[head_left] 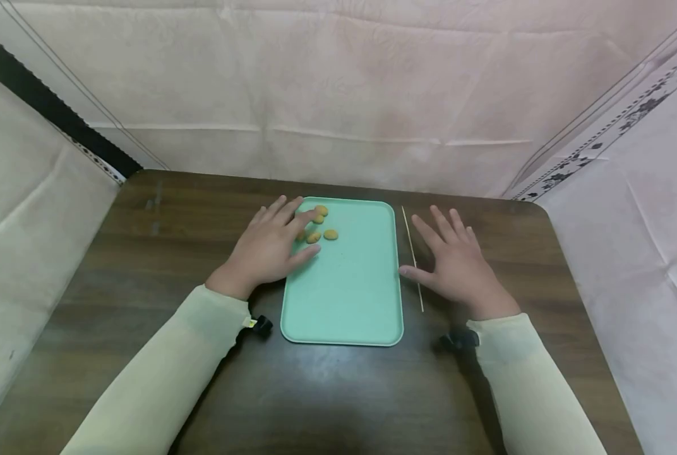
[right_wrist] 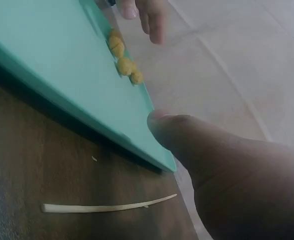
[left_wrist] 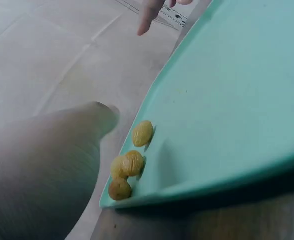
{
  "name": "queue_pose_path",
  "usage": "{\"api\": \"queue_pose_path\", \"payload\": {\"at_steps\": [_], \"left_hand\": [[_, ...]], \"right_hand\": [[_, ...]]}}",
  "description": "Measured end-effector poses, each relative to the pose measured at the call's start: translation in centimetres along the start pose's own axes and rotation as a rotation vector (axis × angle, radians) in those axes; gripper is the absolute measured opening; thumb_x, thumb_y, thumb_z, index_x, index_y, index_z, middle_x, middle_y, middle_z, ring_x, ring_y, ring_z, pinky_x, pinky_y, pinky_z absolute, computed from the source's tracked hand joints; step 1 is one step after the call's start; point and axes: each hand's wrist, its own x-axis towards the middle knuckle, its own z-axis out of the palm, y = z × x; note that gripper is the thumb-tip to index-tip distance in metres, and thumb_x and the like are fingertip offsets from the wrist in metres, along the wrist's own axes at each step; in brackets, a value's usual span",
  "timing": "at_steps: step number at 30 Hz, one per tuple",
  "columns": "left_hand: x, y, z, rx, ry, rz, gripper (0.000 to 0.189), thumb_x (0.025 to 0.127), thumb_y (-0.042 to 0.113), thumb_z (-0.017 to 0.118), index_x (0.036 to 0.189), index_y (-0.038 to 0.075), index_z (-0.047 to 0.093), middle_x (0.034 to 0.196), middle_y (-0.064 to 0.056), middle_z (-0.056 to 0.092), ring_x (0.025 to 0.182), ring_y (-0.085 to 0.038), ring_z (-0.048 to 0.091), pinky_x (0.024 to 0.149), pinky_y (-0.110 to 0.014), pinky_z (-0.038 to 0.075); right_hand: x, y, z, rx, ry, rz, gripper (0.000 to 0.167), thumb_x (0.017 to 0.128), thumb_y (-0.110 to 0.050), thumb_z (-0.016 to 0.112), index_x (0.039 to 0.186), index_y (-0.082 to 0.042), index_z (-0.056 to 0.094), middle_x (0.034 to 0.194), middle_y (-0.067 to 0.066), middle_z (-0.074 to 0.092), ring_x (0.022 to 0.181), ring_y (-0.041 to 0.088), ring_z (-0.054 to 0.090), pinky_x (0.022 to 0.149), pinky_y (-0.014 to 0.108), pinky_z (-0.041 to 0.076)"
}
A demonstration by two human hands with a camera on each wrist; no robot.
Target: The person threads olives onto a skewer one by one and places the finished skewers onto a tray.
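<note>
A mint-green tray [head_left: 350,291] lies on the table with several small, round, wrinkled yellow-brown pieces [head_left: 330,234] near its far left corner; they look like dried fruit, though their kind is unclear. My left hand [head_left: 267,246] hovers over the tray's left edge beside these pieces, fingers spread and partly hiding some of them. To the right of the tray lies a thin pale wooden skewer [head_left: 408,234], also seen in the right wrist view. Above it my right hand [head_left: 458,265] is spread, its thumb crossing over the skewer in the head view. Neither hand holds anything.
The dark wooden table [head_left: 321,404] has rounded far corners. Pale cloth [head_left: 372,82] hangs behind it and at both sides. A tiny pale scrap [right_wrist: 94,158] lies on the table between tray and skewer. Dark devices are strapped at both wrists.
</note>
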Motion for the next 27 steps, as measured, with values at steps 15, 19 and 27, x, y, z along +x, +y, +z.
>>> {"api": "queue_pose_path", "payload": {"at_steps": [15, 19, 27], "left_hand": [[3.0, 2.0, -0.2, 0.073, -0.038, 0.145, 0.057, 0.111, 0.051, 0.064, 0.160, 0.023, 0.060, 0.159, -0.009, 0.063, 0.150, -0.035, 0.058, 0.125, -0.061, 0.048], [3.7, 2.3, 0.2, 0.102, -0.072, 0.133, 0.053, 0.111, 0.050, 0.065, 0.157, 0.024, 0.064, 0.156, -0.006, 0.065, 0.144, -0.035, 0.061, 0.123, -0.059, 0.048], [4.7, 3.1, 0.1, 0.130, -0.109, 0.164, 0.042, 0.108, 0.047, 0.074, 0.144, 0.027, 0.073, 0.136, 0.002, 0.073, 0.122, -0.029, 0.070, 0.110, -0.054, 0.053]], "right_hand": [[0.3, -0.4, -0.7, -0.045, -0.032, -0.052, 0.104, 0.099, -0.076, 0.072, 0.180, -0.026, 0.030, 0.188, 0.015, 0.022, 0.175, 0.048, 0.012, 0.137, 0.073, 0.024], [0.5, -0.3, -0.8, -0.014, -0.028, -0.047, 0.091, 0.103, -0.064, 0.075, 0.175, -0.019, 0.042, 0.177, 0.018, 0.044, 0.166, 0.048, 0.037, 0.133, 0.072, 0.035], [0.4, -0.2, -1.3, 0.094, -0.152, 0.093, 0.073, 0.107, -0.057, 0.071, 0.153, 0.000, 0.061, 0.139, 0.024, 0.075, 0.126, 0.044, 0.074, 0.106, 0.064, 0.060]]}}
